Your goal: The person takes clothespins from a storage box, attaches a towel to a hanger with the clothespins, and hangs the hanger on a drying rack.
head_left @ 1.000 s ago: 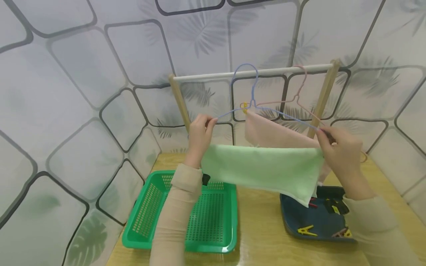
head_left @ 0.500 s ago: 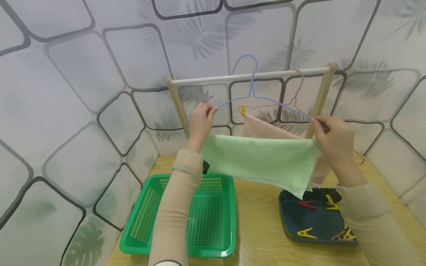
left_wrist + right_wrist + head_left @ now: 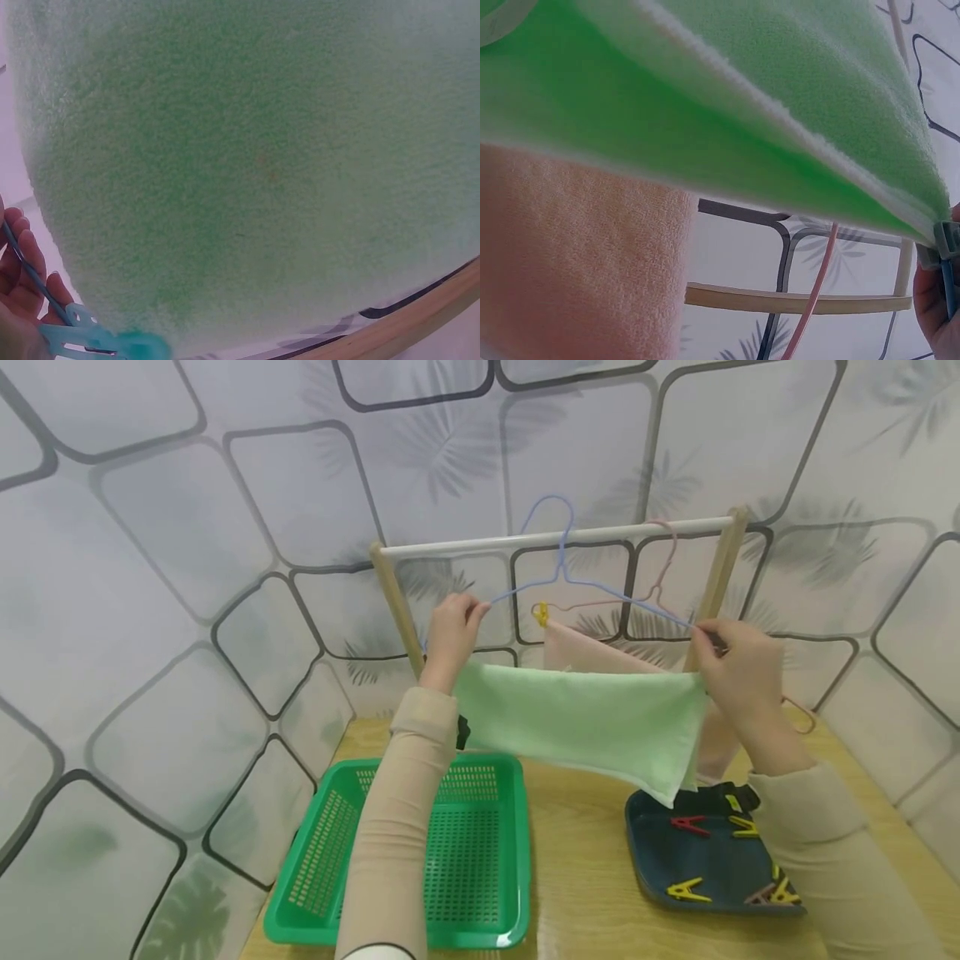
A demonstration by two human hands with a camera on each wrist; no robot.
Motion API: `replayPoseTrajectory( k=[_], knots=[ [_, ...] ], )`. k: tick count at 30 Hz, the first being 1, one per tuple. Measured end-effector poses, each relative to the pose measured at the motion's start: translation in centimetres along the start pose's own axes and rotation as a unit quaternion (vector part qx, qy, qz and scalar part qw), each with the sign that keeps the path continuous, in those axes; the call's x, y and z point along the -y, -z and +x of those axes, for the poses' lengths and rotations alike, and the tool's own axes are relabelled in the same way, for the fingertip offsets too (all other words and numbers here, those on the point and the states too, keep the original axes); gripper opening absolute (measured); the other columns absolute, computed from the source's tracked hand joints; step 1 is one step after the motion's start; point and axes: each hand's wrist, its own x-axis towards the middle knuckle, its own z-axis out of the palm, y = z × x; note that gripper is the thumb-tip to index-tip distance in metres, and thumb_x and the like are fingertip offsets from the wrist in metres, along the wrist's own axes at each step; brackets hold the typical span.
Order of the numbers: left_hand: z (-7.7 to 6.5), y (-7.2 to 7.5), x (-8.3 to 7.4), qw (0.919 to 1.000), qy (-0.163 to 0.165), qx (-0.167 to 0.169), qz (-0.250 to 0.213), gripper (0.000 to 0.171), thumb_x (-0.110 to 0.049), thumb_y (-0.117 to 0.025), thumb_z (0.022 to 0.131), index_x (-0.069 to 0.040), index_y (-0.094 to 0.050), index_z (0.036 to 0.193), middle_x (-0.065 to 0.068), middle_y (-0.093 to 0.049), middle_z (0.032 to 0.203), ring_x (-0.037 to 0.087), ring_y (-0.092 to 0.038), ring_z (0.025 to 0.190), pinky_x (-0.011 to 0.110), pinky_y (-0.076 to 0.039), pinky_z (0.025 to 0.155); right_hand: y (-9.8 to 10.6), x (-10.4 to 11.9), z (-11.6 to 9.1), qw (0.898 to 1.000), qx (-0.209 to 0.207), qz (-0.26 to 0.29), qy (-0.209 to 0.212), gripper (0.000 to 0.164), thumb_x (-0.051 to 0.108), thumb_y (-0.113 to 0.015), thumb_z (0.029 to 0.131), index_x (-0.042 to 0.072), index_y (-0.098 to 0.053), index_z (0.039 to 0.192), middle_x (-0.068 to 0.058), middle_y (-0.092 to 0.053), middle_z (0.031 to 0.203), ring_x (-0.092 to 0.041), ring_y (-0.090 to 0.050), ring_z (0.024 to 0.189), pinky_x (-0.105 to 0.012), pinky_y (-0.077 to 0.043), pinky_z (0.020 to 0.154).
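Observation:
A blue wire hanger (image 3: 592, 583) is held between my hands, its hook rising above the white rail (image 3: 480, 543) with the tip passing behind it. My left hand (image 3: 452, 631) pinches the hanger's left arm, and my right hand (image 3: 742, 672) pinches the right arm. Below it hangs a folded light green towel (image 3: 577, 718). A teal clothespin (image 3: 105, 341) sits at the towel's edge by my left fingers. At the opposite corner, a grey clothespin (image 3: 946, 240) grips the towel beside my right hand. Whether the hook bears on the rail, I cannot tell.
A pink hanger (image 3: 656, 596) hangs on the rail, with a pink towel (image 3: 592, 647) and a yellow clothespin (image 3: 542, 614). On the wooden table (image 3: 573, 860) stand a green basket (image 3: 517, 852) at left and a dark blue tray (image 3: 641, 852) with several clothespins at right.
Both hands have lifted the blue hanger, then lowered it slightly. Its hook tip, earlier in front of the rail, is now behind it. The green towel rose along with it.

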Motion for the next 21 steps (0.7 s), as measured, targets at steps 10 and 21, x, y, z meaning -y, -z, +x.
replayPoseTrajectory(
  k=[10, 21],
  knots=[
    [-0.1, -0.9, 0.7, 0.9999, 0.005, 0.013, -0.001, 0.028, -0.032, -0.042, 0.079, -0.007, -0.054, 0.074, 0.000, -0.044, 0.064, 0.011, -0.039, 0.058, 0.020, -0.033, 0.053, -0.4, -0.2, -0.6, 1.000, 0.012, 0.004, 0.003, 0.017, 0.009, -0.050, 0.075, -0.005, -0.059, 0.075, -0.016, -0.057, 0.068, -0.024, -0.052, 0.053, -0.033, -0.041, 0.047],
    [-0.7, -1.7, 1.4, 0.9982, 0.030, 0.047, 0.021, 0.022, -0.030, -0.042, 0.080, -0.009, -0.050, 0.075, -0.002, -0.044, 0.067, 0.011, -0.040, 0.061, 0.021, -0.034, 0.056, -1.4, -0.8, -2.1, 0.999, 0.033, 0.012, 0.010, 0.012, 0.008, -0.053, 0.071, -0.002, -0.059, 0.075, -0.013, -0.057, 0.065, -0.021, -0.051, 0.050, -0.031, -0.040, 0.045]
  ],
)
